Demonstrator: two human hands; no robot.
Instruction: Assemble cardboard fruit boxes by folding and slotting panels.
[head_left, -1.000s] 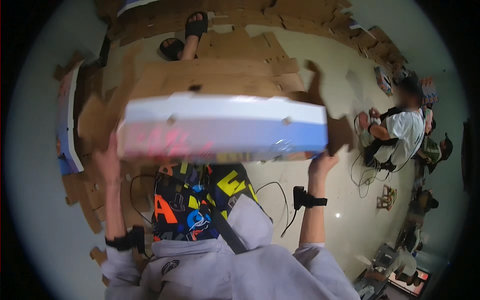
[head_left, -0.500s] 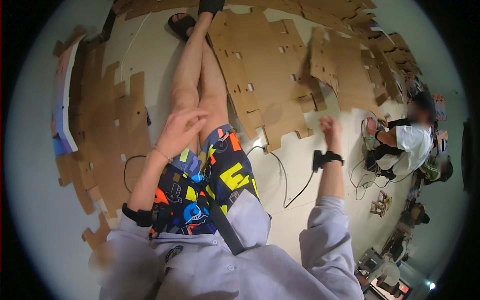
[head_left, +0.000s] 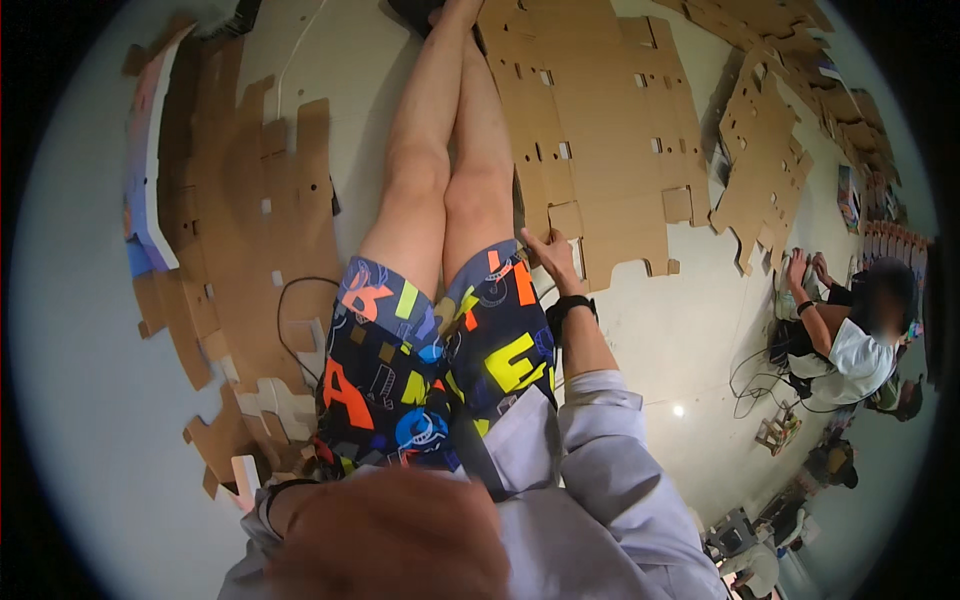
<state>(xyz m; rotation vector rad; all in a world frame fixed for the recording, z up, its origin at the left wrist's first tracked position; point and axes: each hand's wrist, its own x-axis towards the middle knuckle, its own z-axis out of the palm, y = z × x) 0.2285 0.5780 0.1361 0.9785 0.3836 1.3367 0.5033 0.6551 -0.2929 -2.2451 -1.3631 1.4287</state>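
My left hand (head_left: 390, 535) is raised close in front of my chest, large and smeared by motion, so its fingers do not show. Beside my right thigh, my right hand (head_left: 557, 260) reaches to the near corner of a big flat cardboard sheet (head_left: 600, 100). Its thumb and a finger stand apart there, touching or almost touching the edge; the other fingers are hidden. The brown sheet has slots, tabs and cut-outs and lies on the floor right of my outstretched legs (head_left: 445, 190). A dark band (head_left: 572, 312) circles my right wrist.
More cardboard sheets (head_left: 225, 220) lie to my left, beside a colourful printed panel (head_left: 150, 150). Another slotted sheet (head_left: 765, 150) lies at the right. A person (head_left: 870, 325) sits there near dark cables (head_left: 750, 385) and a small wooden stool (head_left: 778, 428).
My left hand has left my thigh and come up close to me. My right hand has moved left to the sheet's corner. The far-right sheet now shows its slotted outline. The person's hands have risen.
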